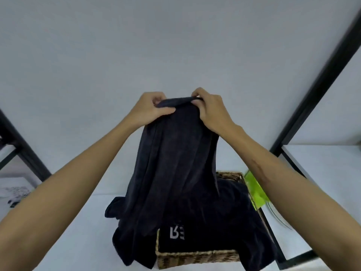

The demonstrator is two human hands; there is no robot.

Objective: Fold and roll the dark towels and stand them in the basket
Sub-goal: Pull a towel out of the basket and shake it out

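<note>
We are holding one dark towel [172, 163] up in the air with both hands, above the white tabletop [78, 222]. The left hand [150, 109] is pinching the towel's top edge at its left end, thumb pressing across the front of the cloth and fingers curling behind it. The right hand [211, 108] is gripping the same top edge at its right end, fingers curling over the bunched hem. The two hands are sitting close together, so the top edge is gathering into a short ridge between them. The towel is hanging down in long vertical folds, and its lower end is reaching the heap below.

A woven basket [195, 258] is standing on the tabletop near the front edge, right of centre. More dark towels [230, 212] are lying loosely in it, unrolled, and spilling over its left and right rims; one of them is showing a pale printed mark [176, 234] facing up. A fold of dark cloth [115, 210] is lying on the tabletop just left of the basket.

A bright green item [256, 190] is sitting just beside the basket's right rim, partly hidden by the right forearm; we cannot tell what it is. Black frame bars [320, 79] are running up at the right, with another at the left edge. A patterned object [15, 193] is lying at the far left, too blurred to identify.
</note>
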